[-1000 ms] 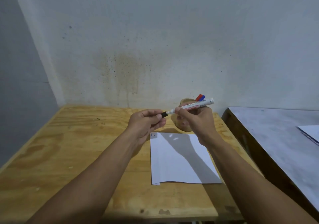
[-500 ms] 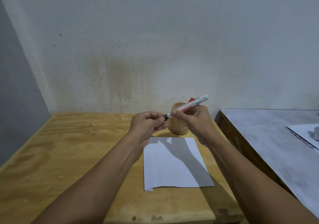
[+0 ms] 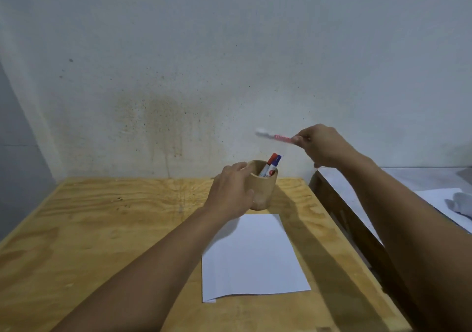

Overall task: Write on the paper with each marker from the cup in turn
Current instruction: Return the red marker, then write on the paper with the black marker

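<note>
Marker (image 3: 277,137), white, blurred, pinched in right hand (image 3: 320,146) fingers, held above and right of the cup (image 3: 263,191). Left hand (image 3: 231,191) wrapped around the cup's left side. Cup contents: red-capped marker (image 3: 269,164), blue-capped marker (image 3: 275,163), seemingly upright. Paper (image 3: 251,255) just in front of the cup.

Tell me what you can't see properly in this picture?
Head view only:
- Marker in the right hand: motion blur hides its label and whether it is capped.
- Red marker and blue marker: lower bodies hidden inside the cup.
- Cup's left side: covered by the left hand.
- White thing on the grey table: cut off by the right edge.
</note>
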`<state>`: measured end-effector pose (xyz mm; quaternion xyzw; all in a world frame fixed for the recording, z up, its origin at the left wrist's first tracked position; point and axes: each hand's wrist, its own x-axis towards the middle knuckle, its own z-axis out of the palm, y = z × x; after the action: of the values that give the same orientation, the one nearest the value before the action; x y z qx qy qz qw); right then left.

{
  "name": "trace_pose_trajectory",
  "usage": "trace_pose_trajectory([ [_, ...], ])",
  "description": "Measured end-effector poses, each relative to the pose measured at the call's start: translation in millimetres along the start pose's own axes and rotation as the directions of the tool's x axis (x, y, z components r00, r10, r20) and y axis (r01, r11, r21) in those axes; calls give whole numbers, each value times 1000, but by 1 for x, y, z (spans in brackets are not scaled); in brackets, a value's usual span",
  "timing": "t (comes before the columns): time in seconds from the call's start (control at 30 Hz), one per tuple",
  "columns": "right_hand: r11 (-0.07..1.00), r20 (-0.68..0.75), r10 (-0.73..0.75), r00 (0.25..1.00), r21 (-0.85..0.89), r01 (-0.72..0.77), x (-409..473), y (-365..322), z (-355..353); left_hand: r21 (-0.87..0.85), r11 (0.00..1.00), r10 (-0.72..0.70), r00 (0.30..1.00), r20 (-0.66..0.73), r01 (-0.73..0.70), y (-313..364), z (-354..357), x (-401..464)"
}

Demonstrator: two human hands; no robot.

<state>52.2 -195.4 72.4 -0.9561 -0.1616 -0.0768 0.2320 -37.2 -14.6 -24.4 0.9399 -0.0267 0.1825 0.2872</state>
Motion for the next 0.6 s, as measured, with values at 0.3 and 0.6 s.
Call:
trace_pose_trajectory([
  [0.3, 987, -47, -107, 993, 115, 111, 23, -4, 22, 255, 960, 102, 993, 58, -114, -6, 4, 2],
  [0.6, 965, -156, 32, 987, 261, 10, 7, 5, 63, 260, 960, 89, 994, 67, -104, -6, 4, 5],
])
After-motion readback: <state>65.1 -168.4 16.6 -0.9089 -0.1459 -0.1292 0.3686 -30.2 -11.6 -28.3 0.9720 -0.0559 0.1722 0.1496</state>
